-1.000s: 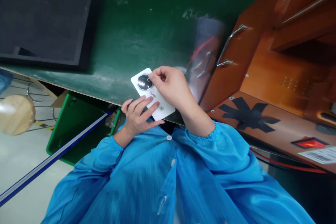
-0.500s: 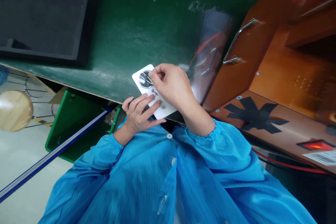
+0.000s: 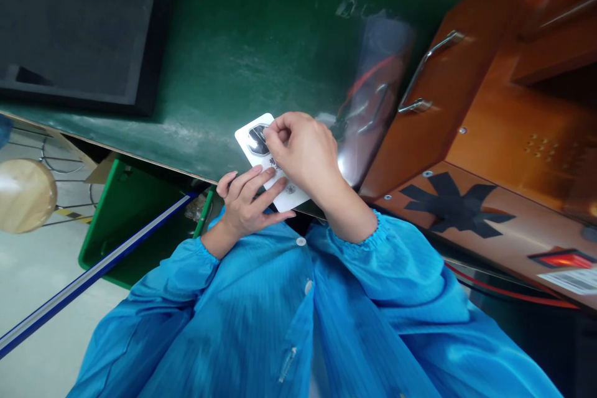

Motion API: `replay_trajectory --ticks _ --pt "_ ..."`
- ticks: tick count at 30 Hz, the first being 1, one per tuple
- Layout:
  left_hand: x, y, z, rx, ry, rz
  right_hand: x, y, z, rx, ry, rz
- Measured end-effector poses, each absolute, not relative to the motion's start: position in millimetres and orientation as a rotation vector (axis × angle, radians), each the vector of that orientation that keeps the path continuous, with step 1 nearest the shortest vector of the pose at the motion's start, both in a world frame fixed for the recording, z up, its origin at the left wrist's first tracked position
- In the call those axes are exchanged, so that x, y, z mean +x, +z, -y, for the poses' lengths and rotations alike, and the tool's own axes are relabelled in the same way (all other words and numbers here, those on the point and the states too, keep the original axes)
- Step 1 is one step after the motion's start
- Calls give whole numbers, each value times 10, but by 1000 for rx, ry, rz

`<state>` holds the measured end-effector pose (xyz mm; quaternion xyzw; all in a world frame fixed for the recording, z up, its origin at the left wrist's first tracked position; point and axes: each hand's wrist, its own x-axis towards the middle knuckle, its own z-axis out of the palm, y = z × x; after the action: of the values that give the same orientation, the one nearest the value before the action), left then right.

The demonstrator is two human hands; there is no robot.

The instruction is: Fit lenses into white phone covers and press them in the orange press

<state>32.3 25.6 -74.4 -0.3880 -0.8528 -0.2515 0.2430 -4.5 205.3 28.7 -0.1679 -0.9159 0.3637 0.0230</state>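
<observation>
A white rounded card [image 3: 291, 199] lies at the near edge of the green table [image 3: 224, 74], tilted in view. Near its upper left end is a dark, shiny, many-sided piece [image 3: 257, 140], with small black print below it. My left hand [image 3: 249, 199] rests on the card's lower left edge, its fingers spread. Thumb and forefinger of my right hand [image 3: 305, 152] are pinched together at the right side of the shiny piece. Whatever those fingertips grip is too small to make out.
A black tray [image 3: 142, 74] sits at the upper left. On the right stands an orange machine [image 3: 433, 130] with metal handles, beside a clear plastic sheet [image 3: 377, 68]. Below the table's left edge are a green bin [image 3: 112, 217] and a round stool [image 3: 28, 196].
My right hand has shifted very slightly to the left, and the reflection on the shiny piece looks different. My left hand stays in place.
</observation>
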Motion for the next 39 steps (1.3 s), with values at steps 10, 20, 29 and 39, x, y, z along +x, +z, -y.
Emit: replay_trajectory --ticks 10,20,29,39 --pt "303 -660 -288 -1081 -743 2248 -24 311 -2016 -493 1042 2851" --pt "314 -696 -271 -1068 -739 2287 174 321 -2113 -393 861 2761" --pt "286 -605 -196 -1141 -725 2322 872 408 -2116 131 784 2775" --pt "135 125 -92 -1349 -925 2082 1256 589 -2092 397 546 2681"
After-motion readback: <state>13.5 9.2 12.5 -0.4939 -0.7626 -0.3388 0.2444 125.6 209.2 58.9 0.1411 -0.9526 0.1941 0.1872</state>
